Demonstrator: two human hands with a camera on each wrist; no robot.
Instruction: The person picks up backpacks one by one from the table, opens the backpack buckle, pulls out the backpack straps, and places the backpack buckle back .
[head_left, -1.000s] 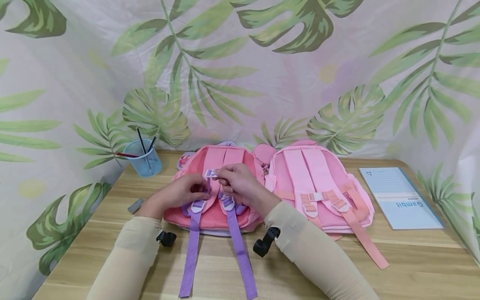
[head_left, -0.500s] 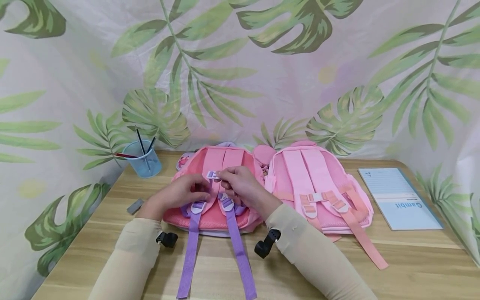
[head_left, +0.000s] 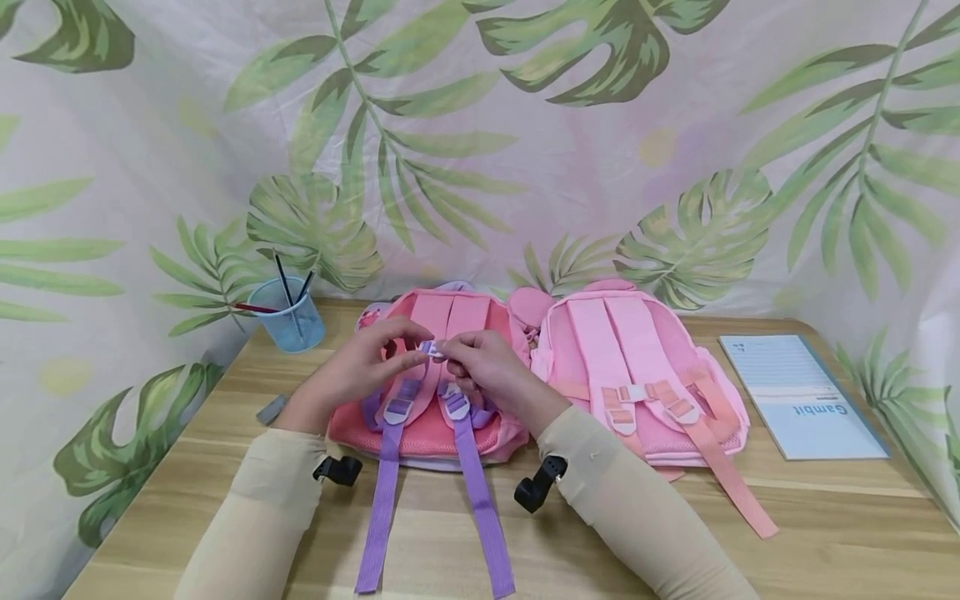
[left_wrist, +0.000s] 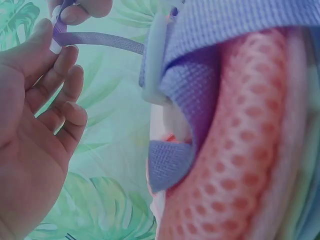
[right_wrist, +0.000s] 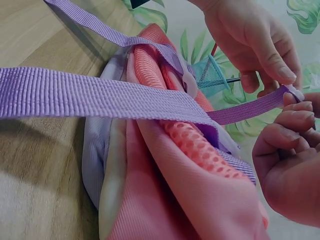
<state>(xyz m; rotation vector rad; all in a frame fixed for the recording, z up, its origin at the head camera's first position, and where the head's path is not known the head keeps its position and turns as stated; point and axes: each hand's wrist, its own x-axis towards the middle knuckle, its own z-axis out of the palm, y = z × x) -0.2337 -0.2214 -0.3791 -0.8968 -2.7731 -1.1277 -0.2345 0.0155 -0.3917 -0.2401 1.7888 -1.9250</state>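
A coral-pink backpack (head_left: 493,440) lies on the table, shoulder straps facing up and two purple webbing tails hanging toward me. Above it, a small white plastic buckle (head_left: 431,349) sits on a thin purple strap (right_wrist: 250,107) raised from the pack. My right hand (head_left: 491,367) pinches the buckle from the right. From the left, my left hand (head_left: 356,371) has thumb and forefinger at the same buckle, its other fingers loosely bent in the left wrist view. Fingertips partly hide the buckle. White adjusters (head_left: 398,408) hold the purple tails lower on the straps.
A light pink backpack (head_left: 588,358) with orange webbing lies to the right, against the first. Beyond it is a blue notebook (head_left: 832,429). A blue mesh pen cup (head_left: 288,332) stands back left, with a grey block (head_left: 272,409) nearer.
My left hand has risen from the lower strap to the buckle, and its thumb and forefinger now meet there. The right hand keeps its pinch, the buckle shifting slightly right.
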